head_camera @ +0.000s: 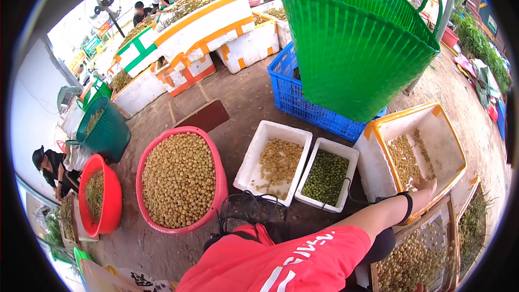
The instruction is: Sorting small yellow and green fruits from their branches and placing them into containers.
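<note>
My left hand point(424, 185), with a black band at the wrist, reaches into a white foam box point(440, 140) edged in yellow tape. Loose longans point(403, 156) lie on the box's floor beside the fingers; the fingertips are too unclear to show a hold. Only a bit of my right hand point(420, 288) shows at the bottom edge, over a wood-framed mesh sieve point(455, 247) bearing longans and stem bits. Left of the box stand a small foam box point(352, 155) of green fruits and another foam box point(248, 169) with scattered longans.
A pink tub point(222, 178) heaped with longans stands left. A tall green woven basket point(361, 48) leans in a blue plastic crate point(284, 85). A low wooden stool point(204, 117), a red tub point(111, 198) and stacked foam boxes point(211, 20) lie beyond. Several people sit farther off.
</note>
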The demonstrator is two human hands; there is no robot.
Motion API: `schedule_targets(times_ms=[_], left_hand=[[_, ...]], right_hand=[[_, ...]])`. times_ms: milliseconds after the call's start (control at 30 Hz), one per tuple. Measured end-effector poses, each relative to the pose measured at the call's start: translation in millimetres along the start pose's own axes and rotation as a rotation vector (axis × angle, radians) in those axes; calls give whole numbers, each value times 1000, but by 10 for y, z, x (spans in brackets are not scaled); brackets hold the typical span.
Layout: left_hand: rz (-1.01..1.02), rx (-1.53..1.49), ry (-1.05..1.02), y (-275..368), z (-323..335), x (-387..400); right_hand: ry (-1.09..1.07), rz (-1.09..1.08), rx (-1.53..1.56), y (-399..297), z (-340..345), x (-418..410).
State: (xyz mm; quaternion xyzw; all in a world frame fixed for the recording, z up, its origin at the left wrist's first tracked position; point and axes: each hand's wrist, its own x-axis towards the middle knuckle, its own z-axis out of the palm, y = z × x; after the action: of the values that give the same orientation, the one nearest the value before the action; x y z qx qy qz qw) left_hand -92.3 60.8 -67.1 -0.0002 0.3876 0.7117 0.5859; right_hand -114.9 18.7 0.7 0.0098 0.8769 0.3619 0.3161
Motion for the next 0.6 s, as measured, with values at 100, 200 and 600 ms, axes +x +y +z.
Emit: schedule_targets(times_ms=[100,200,600], left_hand=[[-63,-54,-30,-141,134,-240],[-145,-95,-107,-280,359,-680],[221,514,-430,-943,619,-1202]], right_hand=[[75,51,255,13,35,-413],[140,182,781,83,361,-1169],[347,477,1887,-523,946,-3045]])
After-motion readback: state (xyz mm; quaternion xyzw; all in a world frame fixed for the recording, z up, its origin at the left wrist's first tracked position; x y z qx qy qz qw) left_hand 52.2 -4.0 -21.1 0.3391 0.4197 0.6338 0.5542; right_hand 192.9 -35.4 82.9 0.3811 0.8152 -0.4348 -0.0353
